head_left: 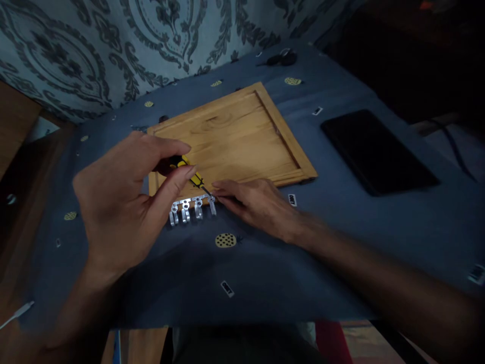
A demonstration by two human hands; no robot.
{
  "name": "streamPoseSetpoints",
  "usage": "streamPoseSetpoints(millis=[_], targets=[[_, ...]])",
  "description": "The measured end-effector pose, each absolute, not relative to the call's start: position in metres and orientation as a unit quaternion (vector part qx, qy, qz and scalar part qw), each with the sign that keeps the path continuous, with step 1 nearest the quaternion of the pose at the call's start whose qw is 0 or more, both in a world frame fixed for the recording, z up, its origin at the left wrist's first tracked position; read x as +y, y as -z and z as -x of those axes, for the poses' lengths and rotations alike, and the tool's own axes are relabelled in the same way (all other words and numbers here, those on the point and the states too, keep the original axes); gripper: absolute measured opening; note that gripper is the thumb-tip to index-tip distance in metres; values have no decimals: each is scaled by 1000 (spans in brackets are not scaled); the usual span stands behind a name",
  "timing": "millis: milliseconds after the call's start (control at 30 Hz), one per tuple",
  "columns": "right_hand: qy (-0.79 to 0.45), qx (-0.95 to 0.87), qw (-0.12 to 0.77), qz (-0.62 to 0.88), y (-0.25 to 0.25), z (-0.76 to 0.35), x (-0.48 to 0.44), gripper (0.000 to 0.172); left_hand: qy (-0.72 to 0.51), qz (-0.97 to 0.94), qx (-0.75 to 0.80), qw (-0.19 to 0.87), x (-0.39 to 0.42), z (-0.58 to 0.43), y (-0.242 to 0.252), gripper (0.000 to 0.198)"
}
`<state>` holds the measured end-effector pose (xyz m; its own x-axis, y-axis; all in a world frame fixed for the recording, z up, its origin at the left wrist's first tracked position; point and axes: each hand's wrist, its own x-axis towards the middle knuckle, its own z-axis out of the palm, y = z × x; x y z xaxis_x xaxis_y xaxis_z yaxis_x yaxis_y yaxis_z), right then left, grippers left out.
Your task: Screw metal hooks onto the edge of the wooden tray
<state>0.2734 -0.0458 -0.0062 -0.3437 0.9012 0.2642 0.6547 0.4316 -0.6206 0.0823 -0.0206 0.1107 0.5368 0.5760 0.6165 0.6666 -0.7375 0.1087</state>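
A small screwdriver [196, 178] with a yellow and black handle is pinched between the thumb and fingers of my left hand [125, 197]. Its shaft slants down to the right, and the tip meets the right end of a silver hook rail [198, 202]. That rail lies along the front edge of a framed wooden board [235, 136], its several hooks hanging toward me. My right hand [261, 205] is closed at the rail's right end, fingertips beside the screwdriver tip. Whether a screw sits under the tip is too small to tell.
A dark tablet or large phone [379, 151] lies right of the board. Behind the board is a dark object resembling keys [282, 58]. A blue patterned cloth [265, 283] covers the table, a patterned curtain [151, 40] hangs behind, and a white cable [18, 313] is at lower left.
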Motion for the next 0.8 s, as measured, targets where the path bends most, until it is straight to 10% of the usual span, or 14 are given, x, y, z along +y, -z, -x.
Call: streamPoseSetpoints(millis=[800], targets=[[-216,-791,296,491,8,-274,-45,22,340,863,-371,49,-17,-76,-112,10]])
